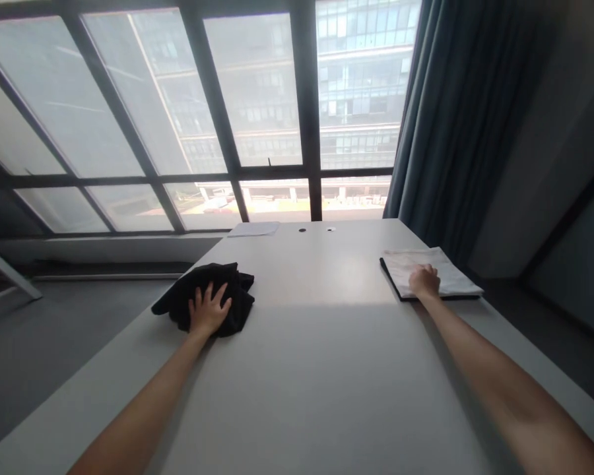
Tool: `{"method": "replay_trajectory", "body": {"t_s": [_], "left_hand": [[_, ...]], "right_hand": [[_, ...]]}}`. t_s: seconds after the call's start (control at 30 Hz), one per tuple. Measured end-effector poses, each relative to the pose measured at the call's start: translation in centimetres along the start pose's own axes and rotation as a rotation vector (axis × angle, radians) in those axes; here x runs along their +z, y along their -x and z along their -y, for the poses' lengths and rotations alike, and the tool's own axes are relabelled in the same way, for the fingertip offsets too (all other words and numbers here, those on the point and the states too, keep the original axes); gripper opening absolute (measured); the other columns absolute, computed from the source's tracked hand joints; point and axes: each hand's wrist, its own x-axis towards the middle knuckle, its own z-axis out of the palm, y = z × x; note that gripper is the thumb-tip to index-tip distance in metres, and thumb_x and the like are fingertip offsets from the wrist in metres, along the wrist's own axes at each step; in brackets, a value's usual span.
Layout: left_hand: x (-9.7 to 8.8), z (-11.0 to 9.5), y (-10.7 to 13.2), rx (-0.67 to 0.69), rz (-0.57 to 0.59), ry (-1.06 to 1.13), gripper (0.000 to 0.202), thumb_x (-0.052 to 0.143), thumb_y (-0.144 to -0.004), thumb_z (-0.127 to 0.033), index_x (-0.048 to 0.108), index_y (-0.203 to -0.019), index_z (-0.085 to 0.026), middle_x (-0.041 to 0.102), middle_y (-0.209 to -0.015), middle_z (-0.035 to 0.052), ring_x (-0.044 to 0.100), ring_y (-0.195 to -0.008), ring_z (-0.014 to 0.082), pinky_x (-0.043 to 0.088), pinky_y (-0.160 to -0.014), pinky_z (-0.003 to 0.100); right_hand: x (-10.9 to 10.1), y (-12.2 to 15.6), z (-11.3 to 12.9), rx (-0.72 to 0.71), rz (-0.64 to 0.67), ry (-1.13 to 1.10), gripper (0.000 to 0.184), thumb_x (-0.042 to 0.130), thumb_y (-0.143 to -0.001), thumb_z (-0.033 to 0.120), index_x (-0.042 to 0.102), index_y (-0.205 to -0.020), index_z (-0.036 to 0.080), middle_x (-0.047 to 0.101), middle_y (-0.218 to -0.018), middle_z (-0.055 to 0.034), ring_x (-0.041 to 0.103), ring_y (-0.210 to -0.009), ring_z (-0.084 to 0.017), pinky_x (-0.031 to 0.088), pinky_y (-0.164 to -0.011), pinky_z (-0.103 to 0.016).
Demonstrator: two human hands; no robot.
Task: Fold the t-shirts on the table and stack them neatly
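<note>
A crumpled heap of black cloth (pixel 237 290) lies near the left edge of the white table (pixel 307 369). My left hand (pixel 209 311) rests on top of it, fingers spread and palm down. On the right side of the table is a flat folded white cloth (pixel 453 274), with a dark cloth (pixel 443 298) showing along its edges from beneath. My right hand (pixel 424 281) is closed in a fist on the white cloth. The inside of that fist is hidden, and the cloth around it lies mostly flat.
White paper sheets (pixel 254 229) lie at the table's far left corner. A small dark disc (pixel 301 230) and a small white piece (pixel 331 229) sit at the far end. Behind stand large windows (pixel 257 92) and a blue-grey curtain (pixel 440 132).
</note>
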Motion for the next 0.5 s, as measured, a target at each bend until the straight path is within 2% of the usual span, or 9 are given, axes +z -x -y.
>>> {"method": "replay_trajectory", "body": {"t_s": [0.07, 0.13, 0.2, 0.27, 0.37, 0.5], "left_hand": [[0.5, 0.1, 0.2, 0.008, -0.071, -0.002, 0.059, 0.040, -0.099, -0.043, 0.046, -0.155, -0.025, 0.028, -0.167, 0.0115, 0.016, -0.154, 0.0414, 0.019, -0.120, 0.063], [0.7, 0.1, 0.4, 0.021, -0.139, 0.015, 0.057, 0.041, -0.099, -0.040, 0.048, -0.154, -0.024, 0.032, -0.165, 0.0110, 0.019, -0.154, 0.0394, 0.021, -0.120, 0.061], [0.9, 0.2, 0.7, 0.029, -0.186, 0.046, 0.056, 0.043, -0.098, -0.038, 0.050, -0.152, -0.023, 0.036, -0.164, 0.0104, 0.022, -0.153, 0.0379, 0.022, -0.121, 0.060], [1.1, 0.4, 0.8, 0.029, -0.210, 0.078, 0.056, 0.044, -0.097, -0.038, 0.053, -0.150, -0.022, 0.039, -0.162, 0.0098, 0.024, -0.152, 0.0376, 0.022, -0.121, 0.060], [1.4, 0.7, 0.7, 0.031, -0.224, 0.132, 0.055, 0.045, -0.097, -0.039, 0.056, -0.147, -0.022, 0.042, -0.161, 0.0090, 0.026, -0.152, 0.0377, 0.023, -0.121, 0.059], [1.7, 0.7, 0.4, 0.037, -0.270, 0.249, 0.055, 0.047, -0.096, -0.040, 0.056, -0.147, -0.021, 0.045, -0.158, 0.0094, 0.028, -0.151, 0.0377, 0.021, -0.122, 0.059]], "right_hand": [[-0.7, -1.4, -1.2, 0.096, 0.023, 0.067, 0.031, 0.057, -0.082, 0.017, 0.075, -0.106, 0.009, 0.063, -0.124, -0.0296, 0.054, -0.123, -0.043, 0.043, -0.100, -0.057], [-1.1, -2.1, -1.8, 0.157, 0.055, 0.103, 0.021, 0.062, -0.079, 0.016, 0.077, -0.092, 0.012, 0.069, -0.110, -0.0273, 0.060, -0.116, -0.042, 0.046, -0.095, -0.056], [-1.5, -2.5, -1.7, 0.177, 0.075, 0.106, 0.014, 0.062, -0.078, 0.014, 0.075, -0.081, 0.014, 0.072, -0.096, -0.0235, 0.065, -0.107, -0.040, 0.049, -0.089, -0.051], [-2.1, -3.0, -0.6, 0.170, 0.072, 0.076, 0.015, 0.059, -0.079, 0.013, 0.073, -0.075, 0.015, 0.071, -0.088, -0.0222, 0.067, -0.101, -0.039, 0.051, -0.084, -0.048], [-3.1, -4.0, 3.1, 0.076, 0.065, -0.032, 0.017, 0.055, -0.081, 0.014, 0.066, -0.069, 0.016, 0.069, -0.080, -0.0183, 0.068, -0.095, -0.035, 0.051, -0.081, -0.043], [-3.7, -5.1, 11.4, -0.163, 0.144, -0.270, 0.012, 0.057, -0.084, 0.021, 0.061, -0.072, 0.021, 0.065, -0.073, -0.0080, 0.063, -0.077, -0.024, 0.051, -0.070, -0.034]]}}
